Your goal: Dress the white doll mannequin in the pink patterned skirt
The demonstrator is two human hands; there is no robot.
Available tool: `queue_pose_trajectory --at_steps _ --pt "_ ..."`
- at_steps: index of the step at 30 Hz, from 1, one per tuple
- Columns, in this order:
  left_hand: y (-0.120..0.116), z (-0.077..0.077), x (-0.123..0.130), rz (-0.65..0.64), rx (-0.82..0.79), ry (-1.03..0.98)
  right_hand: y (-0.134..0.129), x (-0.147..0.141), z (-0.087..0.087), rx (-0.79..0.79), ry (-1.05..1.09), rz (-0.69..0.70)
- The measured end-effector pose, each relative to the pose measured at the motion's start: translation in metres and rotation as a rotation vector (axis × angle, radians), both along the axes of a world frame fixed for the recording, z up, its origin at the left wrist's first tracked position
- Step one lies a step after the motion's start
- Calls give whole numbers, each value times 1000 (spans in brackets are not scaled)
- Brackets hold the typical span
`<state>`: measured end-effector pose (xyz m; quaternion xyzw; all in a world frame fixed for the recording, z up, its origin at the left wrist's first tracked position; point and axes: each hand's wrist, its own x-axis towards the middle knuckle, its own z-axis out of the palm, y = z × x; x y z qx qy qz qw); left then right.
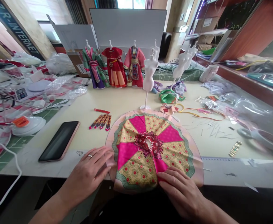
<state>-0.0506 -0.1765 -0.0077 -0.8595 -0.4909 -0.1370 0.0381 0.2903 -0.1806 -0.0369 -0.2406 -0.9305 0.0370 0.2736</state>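
The round patterned cloth [143, 144] lies in front of you on the bench [85, 105], its near edge reaching past the bench's front. Your left hand [92, 168] is at its pale left border, fingers extended and thumb apart, gripping nothing you can see. Your right hand [180, 188] lies over the lower right panels, fingers bent together beside the dark line running down from the centre hole. To handle the cloth well, press lightly with flat fingers, smooth the ripples outward from the centre, and align both sides of that line without tugging. Mind the overhanging edge, which could pull the cloth toward you, and the white mannequin [148, 74] standing just behind it.

Your right thumb and palm are out of sight, so you cannot tell whether that hand pinches the fabric. Whether the dark line is a slit or a fold is unclear, and the cloth's underside is hidden.
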Motion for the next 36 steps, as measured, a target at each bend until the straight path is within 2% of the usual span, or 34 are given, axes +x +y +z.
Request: queue_pose_trajectory --at_steps 2,5,7,9,13,16,19,23,25,28,32,36 --pt "-2 4 9 -36 18 -20 -1 4 0 23 0 -50" --pt "-7 4 40 -196 -14 -8 -1 2 -1 10 -39 -130" --pt "-9 -3 63 -306 -44 5 0 -1 -2 1 -57 -153" --pt "-10 -14 78 -353 -18 -22 2 -2 -4 5 -42 -150" --pt "-9 -30 84 -354 65 -148 1 1 -9 -13 31 -110" --pt "-9 -30 76 -362 15 -285 -2 2 -9 -119 162 -130" --pt "-10 -21 70 -252 -186 -525 -2 0 -3 -339 348 -214" --pt "-7 -7 71 39 -582 -811 6 0 10 -724 561 -408" --pt "-6 -3 73 142 -699 -909 14 1 14 -857 626 -475" --pt "-3 -1 75 217 -715 -992 23 3 15 -958 678 -497" --pt "-2 3 77 247 -709 -1070 29 3 19 -971 710 -500" --pt "-3 13 83 254 -758 -1223 31 2 28 -990 772 -483"
